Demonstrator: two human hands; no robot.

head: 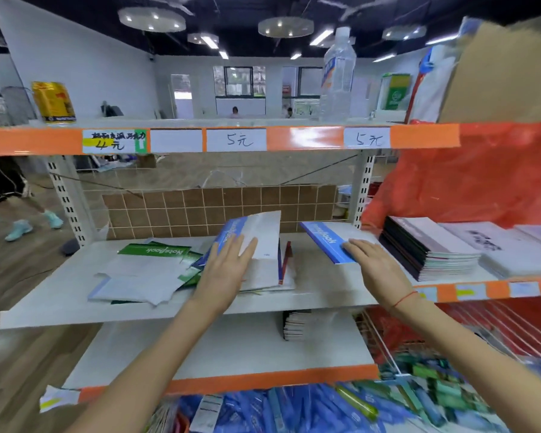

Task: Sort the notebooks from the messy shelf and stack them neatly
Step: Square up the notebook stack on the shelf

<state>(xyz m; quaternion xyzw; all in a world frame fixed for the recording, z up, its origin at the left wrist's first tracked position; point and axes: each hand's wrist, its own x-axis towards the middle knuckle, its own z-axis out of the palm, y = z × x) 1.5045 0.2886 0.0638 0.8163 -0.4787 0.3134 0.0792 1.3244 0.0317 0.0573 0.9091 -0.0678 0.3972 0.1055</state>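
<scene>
Your left hand (228, 267), fingers straight, presses the tilted blue-spined white notebook (260, 232) atop the messy pile (144, 276). Your right hand (375, 264), flat, touches the near corner of the blue notebook (325, 239); bare white shelf (319, 276) lies between them.

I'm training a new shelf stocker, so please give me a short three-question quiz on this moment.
1. True or false: the left hand and the right hand rest on the same notebook.
2. What stands on the top shelf? A) a clear bottle B) a vase C) a lamp
3. Fill in: the green notebook lies to the ___ of the left hand.

Key
1. False: the left hand rests on the left blue notebook, and the right hand rests on the right blue notebook.
2. A
3. left
</scene>
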